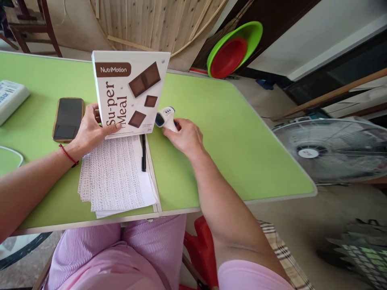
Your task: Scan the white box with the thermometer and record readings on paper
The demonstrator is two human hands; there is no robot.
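Note:
My left hand (93,131) grips the lower left edge of a white NutriMotion box (121,90) with chocolate pieces printed on it, its thumb across the front. The box stands tilted up over the table. To its right, my right hand (186,137) is closed round the handle of a white infrared thermometer (166,117), whose dark screen end lies near the box's lower right corner. Below the box lies a stack of handwritten papers (116,177), its top part hidden by the box. A black pen (143,155) rests on the papers' right side.
A phone (69,119) lies left of my left hand on the green table (236,149). A white device (12,98) and a white cable (13,153) are at the far left. Beyond the table's right edge stand a fan (326,151) and green and red basins (228,58).

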